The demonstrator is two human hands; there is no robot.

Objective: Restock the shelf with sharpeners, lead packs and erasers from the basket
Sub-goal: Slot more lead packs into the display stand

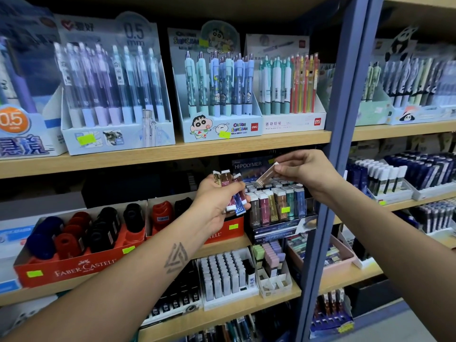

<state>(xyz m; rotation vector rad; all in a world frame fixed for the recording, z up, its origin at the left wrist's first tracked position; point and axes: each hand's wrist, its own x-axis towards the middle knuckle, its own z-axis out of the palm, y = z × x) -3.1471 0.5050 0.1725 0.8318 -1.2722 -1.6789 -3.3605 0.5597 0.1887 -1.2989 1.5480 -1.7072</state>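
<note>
My left hand (218, 201) grips a bundle of slim erasers (230, 191) in gold, pink and blue sleeves, held upright in front of the middle shelf. My right hand (302, 171) pinches one brown slim eraser (266, 174), tilted, just above the dark Hi-Polymer display box (278, 208) that stands packed with several like erasers in many colours. The basket is out of view.
Red Faber-Castell boxes (76, 265) of round sharpeners sit left on the same shelf. Lead packs (223, 275) and pastel erasers (271, 260) fill the shelf below. Pen and pencil displays (219, 90) line the upper shelf. A blue upright post (328, 169) stands right of the display.
</note>
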